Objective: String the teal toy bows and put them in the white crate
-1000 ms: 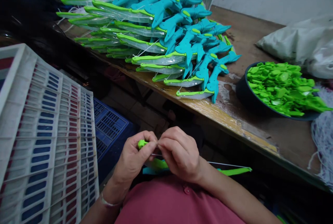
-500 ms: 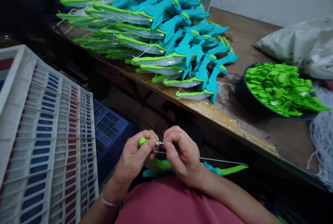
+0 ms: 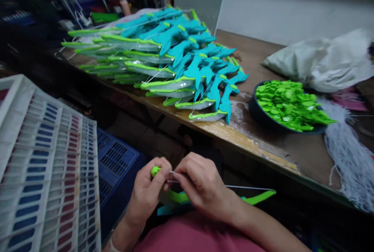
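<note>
Toy bow (image 3: 187, 199) lies across the lap, below the table (image 3: 263, 146) edge. Left hand (image 3: 147, 191) pinches its green tip (image 3: 154, 171); right hand (image 3: 201, 185) pinches the white string (image 3: 172, 174) beside it. Judgement: keep string taut, fingers close to the tip, knot snug. Finished bows (image 3: 163, 53) stacked on table.

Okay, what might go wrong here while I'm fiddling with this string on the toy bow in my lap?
The thin string, pinched between left hand and right hand, may slip. The toy bow lies loosely on the lap and might slide off. The finished bows reach the table edge.
</note>
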### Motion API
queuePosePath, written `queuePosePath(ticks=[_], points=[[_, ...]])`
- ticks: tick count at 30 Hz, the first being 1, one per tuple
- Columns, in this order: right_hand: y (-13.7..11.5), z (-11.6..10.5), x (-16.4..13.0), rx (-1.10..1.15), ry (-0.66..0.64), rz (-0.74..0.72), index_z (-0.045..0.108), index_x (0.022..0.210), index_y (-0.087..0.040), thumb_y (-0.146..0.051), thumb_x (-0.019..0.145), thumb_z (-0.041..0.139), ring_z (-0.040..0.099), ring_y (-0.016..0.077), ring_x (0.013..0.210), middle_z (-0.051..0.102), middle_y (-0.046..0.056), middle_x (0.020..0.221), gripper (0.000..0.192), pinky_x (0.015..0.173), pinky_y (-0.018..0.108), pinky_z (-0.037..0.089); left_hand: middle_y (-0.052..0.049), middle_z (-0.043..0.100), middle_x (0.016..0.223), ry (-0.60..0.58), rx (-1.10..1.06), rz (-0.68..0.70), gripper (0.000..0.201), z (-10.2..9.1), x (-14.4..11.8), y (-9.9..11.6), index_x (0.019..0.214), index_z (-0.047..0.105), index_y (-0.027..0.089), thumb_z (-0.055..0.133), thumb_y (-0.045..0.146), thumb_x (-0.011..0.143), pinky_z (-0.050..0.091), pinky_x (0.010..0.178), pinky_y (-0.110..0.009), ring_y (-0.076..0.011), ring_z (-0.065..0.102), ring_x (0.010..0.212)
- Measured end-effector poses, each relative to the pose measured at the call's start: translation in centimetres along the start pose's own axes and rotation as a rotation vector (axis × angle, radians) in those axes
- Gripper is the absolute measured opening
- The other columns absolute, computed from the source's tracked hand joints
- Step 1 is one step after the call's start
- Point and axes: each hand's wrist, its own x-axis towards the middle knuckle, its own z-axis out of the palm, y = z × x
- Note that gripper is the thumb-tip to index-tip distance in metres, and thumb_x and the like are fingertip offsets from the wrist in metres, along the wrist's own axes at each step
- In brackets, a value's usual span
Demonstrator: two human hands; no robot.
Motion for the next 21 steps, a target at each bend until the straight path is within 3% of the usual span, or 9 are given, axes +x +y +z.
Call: queuePosePath(ticks=[5, 7, 12, 17, 21], points=[[-1.5, -1.4, -1.3, -0.387, -0.214, -0.037, 0.057, 0.082, -0.015, -0.010, 0.098, 0.047, 0.049, 0.0163, 0.071, 0.057, 0.005, 0.080, 0.020, 0.060, 0.030, 0.037, 0.000, 0.052, 0.072, -0.046, 0.006, -0.039, 0.035, -0.2, 0.5, -0.8, 0.074, 0.058, 0.018, 0.058, 0.039, 0.103, 0.038, 0.058, -0.028, -0.0137, 0.048, 0.059], [-1.9, -1.2, -1.7, -0.528, -0.221, -0.097, 0.055, 0.077, -0.016, -0.007, 0.093, 0.047, 0.046, 0.0166, 0.067, 0.056, 0.004, 0.076, 0.020, 0.058, 0.032, 0.035, 0.000, 0.051, 0.072, -0.084, -0.006, -0.038, 0.037, 0.0, 0.8, -0.8, 0.073, 0.058, 0.018, 0.058, 0.039, 0.103, 0.037, 0.057, -0.027, -0.0132, 0.047, 0.059], [-1.7, -0.1, -1.9, -0.682, 0.086, -0.250, 0.051, 0.068, -0.020, -0.008, 0.088, 0.042, 0.042, 0.0172, 0.057, 0.047, 0.002, 0.064, 0.025, 0.053, 0.034, 0.030, 0.000, 0.050, 0.069, -0.198, -0.182, -0.005, 0.037, 0.9, 1.6, 0.7, 0.071, 0.057, 0.017, 0.065, 0.041, 0.098, 0.032, 0.051, -0.025, -0.0114, 0.045, 0.055], [-2.5, -0.8, -0.7, -0.857, 0.265, -0.355, 0.047, 0.062, -0.022, -0.009, 0.090, 0.044, 0.039, 0.0173, 0.053, 0.041, 0.001, 0.059, 0.031, 0.051, 0.036, 0.024, 0.002, 0.048, 0.069, -0.309, -0.354, 0.058, 0.035, 2.0, 3.3, 3.6, 0.073, 0.055, 0.018, 0.067, 0.039, 0.098, 0.034, 0.049, -0.022, -0.0085, 0.044, 0.051], [-3.5, -2.4, -1.0, -0.853, 0.386, -0.386, 0.049, 0.061, -0.021, -0.005, 0.094, 0.049, 0.040, 0.0160, 0.052, 0.040, 0.000, 0.055, 0.036, 0.047, 0.034, 0.028, 0.004, 0.044, 0.065, -0.207, -0.362, 0.131, 0.036, 2.0, 5.1, 6.8, 0.070, 0.053, 0.017, 0.069, 0.036, 0.096, 0.036, 0.046, -0.020, -0.0070, 0.041, 0.047]])
